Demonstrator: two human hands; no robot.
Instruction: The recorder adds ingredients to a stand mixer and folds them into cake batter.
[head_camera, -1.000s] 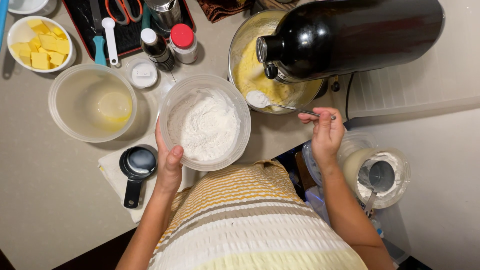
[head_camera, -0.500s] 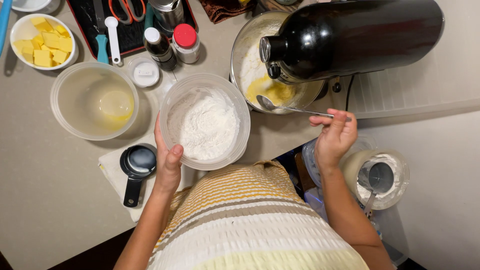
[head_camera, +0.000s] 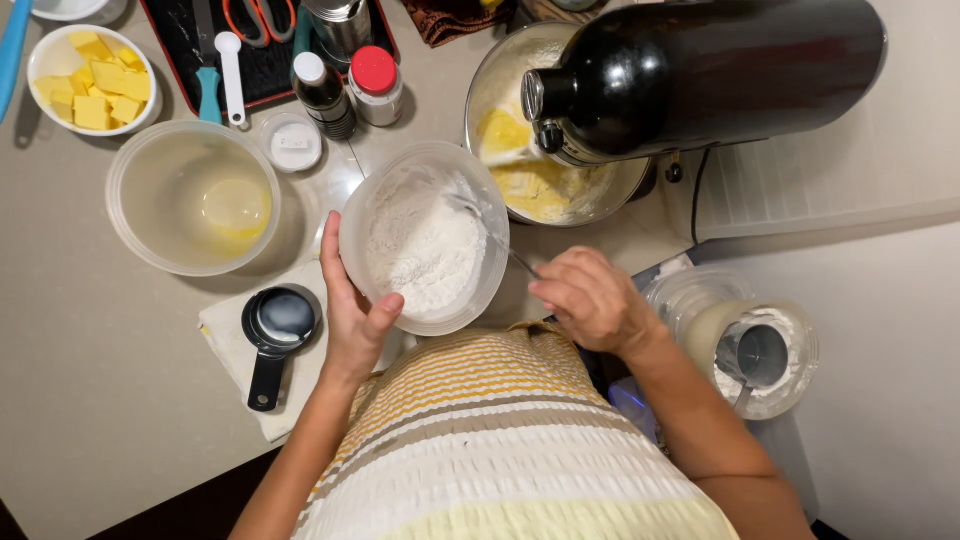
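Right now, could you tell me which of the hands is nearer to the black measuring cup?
Left. The left hand grips the flour bowl beside the black measuring cup; the right hand, holding a spoon, is across the bowl.

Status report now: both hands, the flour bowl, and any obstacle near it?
Left hand grips flour bowl by its rim. Right hand holds spoon, tip in the flour. Black stand mixer head overhangs mixer bowl beside it.
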